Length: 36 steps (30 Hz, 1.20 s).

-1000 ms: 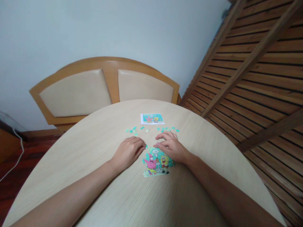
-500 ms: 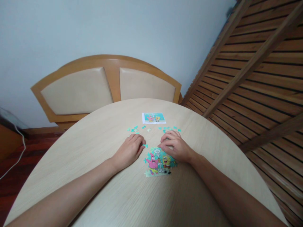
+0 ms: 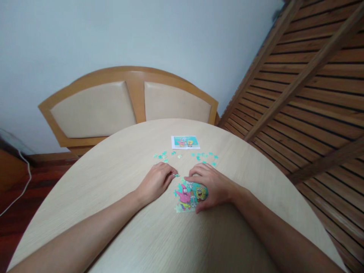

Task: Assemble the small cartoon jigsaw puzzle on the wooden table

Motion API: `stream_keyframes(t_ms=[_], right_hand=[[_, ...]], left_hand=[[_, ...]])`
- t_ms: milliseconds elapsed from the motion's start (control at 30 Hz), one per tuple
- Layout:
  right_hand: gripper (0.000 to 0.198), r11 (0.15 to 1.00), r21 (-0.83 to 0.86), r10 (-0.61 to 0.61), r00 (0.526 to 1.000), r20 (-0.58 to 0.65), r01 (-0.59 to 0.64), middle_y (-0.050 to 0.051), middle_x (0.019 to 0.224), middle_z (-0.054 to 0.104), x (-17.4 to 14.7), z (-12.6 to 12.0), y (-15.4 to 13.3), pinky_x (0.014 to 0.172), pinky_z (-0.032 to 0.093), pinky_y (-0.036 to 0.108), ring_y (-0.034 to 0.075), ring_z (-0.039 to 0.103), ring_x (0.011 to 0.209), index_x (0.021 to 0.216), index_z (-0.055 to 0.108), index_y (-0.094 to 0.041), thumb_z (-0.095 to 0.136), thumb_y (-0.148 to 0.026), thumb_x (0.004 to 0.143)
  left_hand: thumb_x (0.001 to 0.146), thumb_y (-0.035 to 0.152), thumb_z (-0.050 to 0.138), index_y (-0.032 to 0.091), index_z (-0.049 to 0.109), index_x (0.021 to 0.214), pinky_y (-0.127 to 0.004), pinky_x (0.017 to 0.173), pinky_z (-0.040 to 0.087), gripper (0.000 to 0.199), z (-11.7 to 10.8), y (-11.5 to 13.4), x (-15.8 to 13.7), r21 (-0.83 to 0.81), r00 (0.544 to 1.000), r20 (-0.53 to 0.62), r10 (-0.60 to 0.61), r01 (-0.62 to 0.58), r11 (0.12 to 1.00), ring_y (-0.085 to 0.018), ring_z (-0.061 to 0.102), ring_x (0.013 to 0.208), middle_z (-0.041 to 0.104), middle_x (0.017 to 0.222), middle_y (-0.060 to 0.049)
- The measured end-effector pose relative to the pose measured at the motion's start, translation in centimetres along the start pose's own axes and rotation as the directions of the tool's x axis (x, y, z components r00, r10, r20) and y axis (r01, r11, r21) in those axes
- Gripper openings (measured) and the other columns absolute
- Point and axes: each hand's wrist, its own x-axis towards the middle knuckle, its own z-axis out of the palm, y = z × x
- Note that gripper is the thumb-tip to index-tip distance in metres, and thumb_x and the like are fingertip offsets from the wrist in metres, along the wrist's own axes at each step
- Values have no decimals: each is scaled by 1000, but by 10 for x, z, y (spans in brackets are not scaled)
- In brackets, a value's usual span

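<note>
A partly joined jigsaw puzzle [image 3: 185,196] of cartoon figures on a teal ground lies on the table before me. My right hand [image 3: 212,184] spans its right side, fingers along the upper edge and thumb at the lower edge, hiding that side. Just off the puzzle's upper left corner, my left hand [image 3: 159,176] pinches a small teal puzzle piece [image 3: 176,175] between thumb and fingertips. Loose pieces [image 3: 160,156] are scattered beyond the left hand, and more teal pieces [image 3: 202,154] lie beyond the right.
A printed picture card [image 3: 185,142] with the same figures lies farther back on the round wooden table [image 3: 127,151]. Behind the table stands a padded headboard [image 3: 139,98] against the wall. Wooden slats [image 3: 298,94] rise on the right.
My right hand has turned and spread, its thumb moving down to the puzzle's lower edge. The pieces beyond it show more fully. My left hand stays nearly still with its piece.
</note>
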Motion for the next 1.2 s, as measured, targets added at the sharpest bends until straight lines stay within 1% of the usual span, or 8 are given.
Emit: stream_keyframes(t_ms=[233,500,600,733,867,933,1033,1200], right_hand=[[70,1000,-18,0,1000,-9,0,13,118,67,2,5,-14,94,47,45,30,61,106,124,68,-18,80,-59,69],[50,990,136,-25,991,-130,43,15,128,68,12,25,-26,110,44,43,28,61,121,124,64,-16,76,-37,80],[19,964,244,173,948,-266,-108,10,112,73,16,31,-25,102,49,42,26,65,114,103,65,-20,70,-27,86],[16,847,460,454,815,-361,-268,4,97,72,19,33,-26,84,55,35,20,69,93,95,57,-23,69,-24,86],[13,850,472,411,855,-316,-234,2,93,72,19,29,-23,82,53,32,18,69,87,105,64,-23,64,-24,92],[20,879,425,365,879,-308,-217,4,99,71,17,25,-19,86,52,33,18,67,93,114,66,-23,57,-23,96],[29,912,359,319,894,-315,-198,7,107,67,11,17,-9,93,50,37,20,63,102,118,66,-23,43,-18,101],[30,929,253,342,887,-310,-270,7,102,64,2,12,4,91,50,37,21,61,101,105,65,-22,36,-14,101]], left_hand=[[100,21,52,20,64,101,-40,88,48,12,-2,2,0,-35,998,-47,30,-32,999,-22,60,94,68,97,-5],[102,21,48,20,68,103,-33,86,51,19,-6,15,-2,-243,996,-86,16,-37,969,-18,63,94,66,100,-5],[101,21,51,21,69,104,-32,88,51,18,-5,20,-3,-297,994,-107,11,-43,954,-18,65,96,69,100,-5],[96,26,61,19,68,99,-30,82,52,10,0,24,-4,-363,991,-111,-77,32,931,-18,67,88,72,93,-4],[96,29,62,19,67,98,-29,79,53,11,2,26,-4,-418,987,-105,-121,67,906,-17,68,84,72,91,-3],[97,30,59,20,66,101,-31,83,53,13,0,28,-5,-380,992,-97,-80,37,924,-18,68,88,73,95,-4],[96,30,59,20,65,113,-37,97,51,20,-6,33,-7,-270,991,1,133,-127,954,-21,66,108,71,114,-8],[91,38,65,24,62,128,-46,108,46,40,-10,36,-14,-113,904,228,362,-345,932,-29,58,127,59,139,-10]])
